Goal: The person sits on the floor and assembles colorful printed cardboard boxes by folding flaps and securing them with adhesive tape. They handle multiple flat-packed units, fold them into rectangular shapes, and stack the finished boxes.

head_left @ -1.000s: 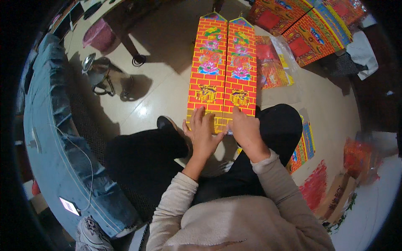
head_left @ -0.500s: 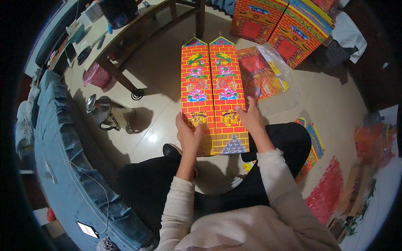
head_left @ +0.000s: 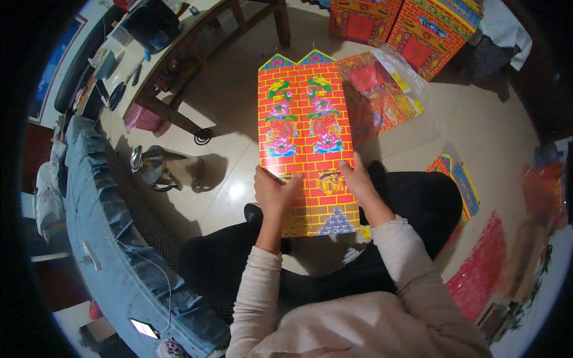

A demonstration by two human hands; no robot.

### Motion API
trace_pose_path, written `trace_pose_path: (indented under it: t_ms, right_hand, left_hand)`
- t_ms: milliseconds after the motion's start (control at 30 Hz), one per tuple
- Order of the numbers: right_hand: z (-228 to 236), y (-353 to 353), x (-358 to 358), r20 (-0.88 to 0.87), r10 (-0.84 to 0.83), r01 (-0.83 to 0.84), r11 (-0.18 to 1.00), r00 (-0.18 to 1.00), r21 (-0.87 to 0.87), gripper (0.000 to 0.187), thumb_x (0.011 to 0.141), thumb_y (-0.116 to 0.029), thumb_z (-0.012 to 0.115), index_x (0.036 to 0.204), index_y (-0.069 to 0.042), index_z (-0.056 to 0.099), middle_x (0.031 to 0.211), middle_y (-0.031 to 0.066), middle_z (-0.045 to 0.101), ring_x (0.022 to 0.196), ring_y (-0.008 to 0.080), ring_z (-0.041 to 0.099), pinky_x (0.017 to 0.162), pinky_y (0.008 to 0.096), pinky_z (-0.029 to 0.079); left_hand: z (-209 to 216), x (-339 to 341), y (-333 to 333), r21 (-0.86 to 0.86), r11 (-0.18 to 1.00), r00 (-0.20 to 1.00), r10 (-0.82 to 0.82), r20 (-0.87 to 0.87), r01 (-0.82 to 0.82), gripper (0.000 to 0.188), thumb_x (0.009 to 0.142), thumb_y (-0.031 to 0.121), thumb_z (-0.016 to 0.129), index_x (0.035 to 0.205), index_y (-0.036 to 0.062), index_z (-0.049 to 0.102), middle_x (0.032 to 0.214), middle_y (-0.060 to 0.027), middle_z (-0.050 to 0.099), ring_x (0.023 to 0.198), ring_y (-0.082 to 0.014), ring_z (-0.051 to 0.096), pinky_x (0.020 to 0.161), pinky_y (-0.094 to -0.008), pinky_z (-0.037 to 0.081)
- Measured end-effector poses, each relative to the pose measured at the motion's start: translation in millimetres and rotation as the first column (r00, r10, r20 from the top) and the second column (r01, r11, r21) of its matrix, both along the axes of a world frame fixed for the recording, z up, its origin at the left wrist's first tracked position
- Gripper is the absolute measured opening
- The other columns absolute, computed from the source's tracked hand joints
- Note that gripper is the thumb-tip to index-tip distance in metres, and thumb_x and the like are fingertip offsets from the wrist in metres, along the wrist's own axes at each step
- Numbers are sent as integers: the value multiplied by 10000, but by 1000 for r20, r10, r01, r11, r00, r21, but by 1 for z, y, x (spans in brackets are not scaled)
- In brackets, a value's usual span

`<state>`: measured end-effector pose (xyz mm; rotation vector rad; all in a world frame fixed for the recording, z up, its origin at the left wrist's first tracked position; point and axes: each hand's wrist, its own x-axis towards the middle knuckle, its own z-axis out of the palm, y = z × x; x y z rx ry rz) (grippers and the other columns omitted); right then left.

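- Left hand (head_left: pixel 274 194) and right hand (head_left: pixel 362 186) grip the brick-patterned panel (head_left: pixel 307 134) by its side edges.
- Between the left hand and metal kettle (head_left: pixel 164 167), floor (head_left: pixel 237 188) shows.

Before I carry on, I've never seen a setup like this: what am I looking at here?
There is no machine here, only a person's two bare hands. The view looks down from the left of two fisheye cameras worn on the head, so straight edges bend near the rim. The left hand and right hand hold a brick-patterned red panel with two peaks by its opposite sides, thumbs on its printed face. On the floor are a metal kettle, to the left, and printed sheets, to the right. A lit phone lies on the blue seat cover at lower left.
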<state>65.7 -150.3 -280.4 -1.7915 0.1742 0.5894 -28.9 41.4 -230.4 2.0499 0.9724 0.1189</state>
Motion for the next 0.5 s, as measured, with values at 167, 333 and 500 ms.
trace_pose_path:
  t_ms: [167,333,500]
  right_hand:
    - [-22,-1,2,31,4,-3,999,999,-45,431,1016,-252,478,1419,-123,401,1255,154,603,1112,281,597,940,411,475]
    - [-21,4,0,41,-53,57,993,998,-100,460,1003,-289,447,1440,-157,390,1301,198,590,1184,383,569,999,468,434]
    - [-20,10,1,15,-102,102,995,995,5,488,1003,-276,425,1462,-128,354,1359,217,537,1227,388,533,1024,459,418]
  left_hand:
    - [-19,4,-15,363,931,997,55,-47,-35,1145,571,528,879,1411,-3,311,1305,-231,486,1238,-379,477,1006,-545,364]
    - [-13,16,-24,326,944,983,12,-181,49,1235,579,581,865,1482,71,194,1437,-271,294,1351,-437,301,1091,-590,193]
    - [-10,18,-26,335,941,980,23,-196,45,1222,582,570,866,1480,76,201,1432,-293,283,1356,-464,274,1096,-599,170]
